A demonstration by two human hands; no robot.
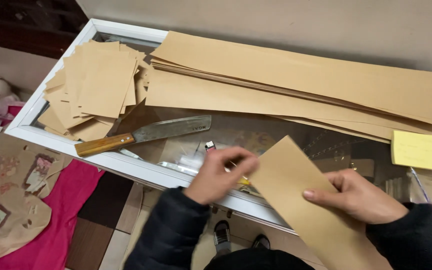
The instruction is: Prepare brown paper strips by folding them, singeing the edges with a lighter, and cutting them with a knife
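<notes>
At nine o'clock in the view, off the counter's edge, a pink cloth (58, 220) lies low down with a crumpled piece of brown patterned paper (6, 200) on top of it. Just right of that, toward ten o'clock, a loose heap of small brown paper rectangles (96, 85) sits on the glass counter (286, 132), inside its white frame (71, 145). At the heap's five o'clock lies a large knife (148, 134), wooden handle toward the left, broad blade pointing right across the glass.

Near the centre, at six o'clock from the blade tip, the left hand (221, 172) comes up out of a dark sleeve. Its fingers are curled in and pressed together at the upper left edge of a brown paper strip (301, 200); whether they grip a small yellow item seen just beneath them cannot be told. The strip runs tilted from about eleven o'clock near the left hand down toward five o'clock at the bottom edge of the view, over the counter's front rim.

At four o'clock the right hand (358, 195) pinches the strip, thumb lying flat on top and the other fingers folded behind the right edge.

Across twelve to two o'clock a stack of long brown paper sheets (301, 75) spreads over the counter's far side. At three o'clock a yellow sticky note pad (418, 150) rests at the stack's right end.
</notes>
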